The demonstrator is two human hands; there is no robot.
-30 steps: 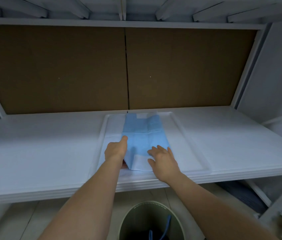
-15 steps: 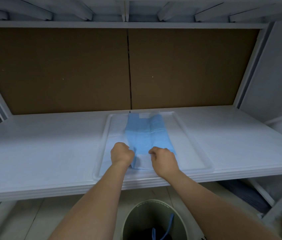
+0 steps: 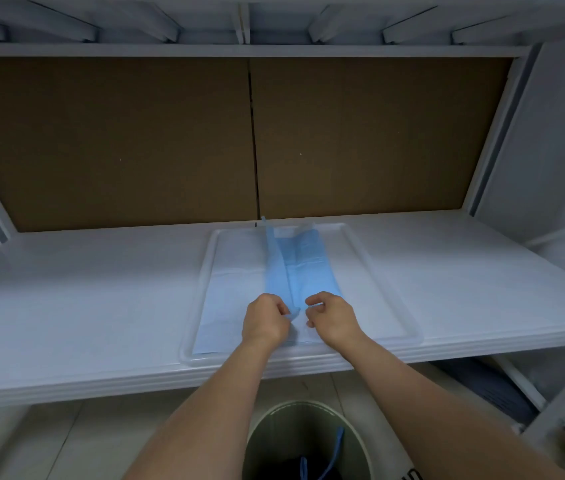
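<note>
The left hand [image 3: 263, 322] and right hand [image 3: 334, 318], fingers curled, each pinch the near edge of a blue sheet [image 3: 303, 268] where its folds meet. Thin, soft and probably feather-light, it could crease or tear under a hard tug, and the loose corners look like the best hold. Pale blue and creased, with one flap raised on its left, it lies lengthwise in a clear tray [image 3: 201, 289] on the white shelf [image 3: 83, 289].
</note>
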